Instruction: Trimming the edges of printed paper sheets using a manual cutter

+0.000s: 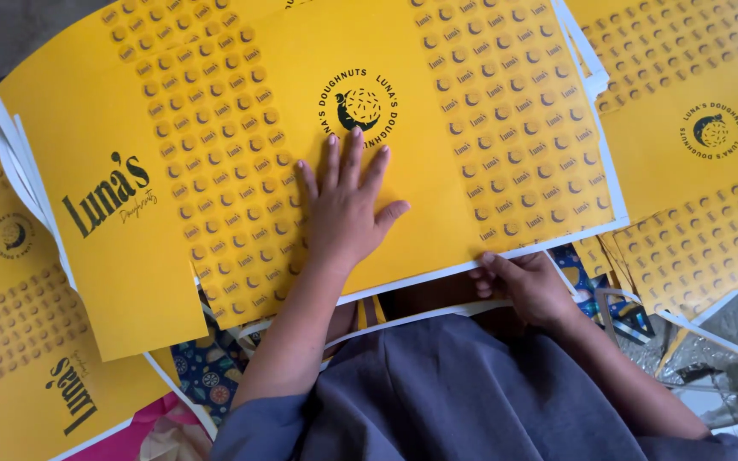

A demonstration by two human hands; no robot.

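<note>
While spread flat across the lap with its long axis running left to right, yellow printed sheet (301,137) topping a stack. Left hand (345,205) splayed open, pressing down mid-sheet. Right hand (524,286) pinching the near edge, closer to the body. More yellow sheets (694,128) off right.

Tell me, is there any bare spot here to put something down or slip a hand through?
Hardly. Yellow printed sheets cover nearly everything, overlapping left and right. Free patches: the plain yellow band right of the left hand, below the round black emblem, and a grey strip at the top left corner. It is tightest at the near edge, where the right hand grips the sheet's border.
</note>
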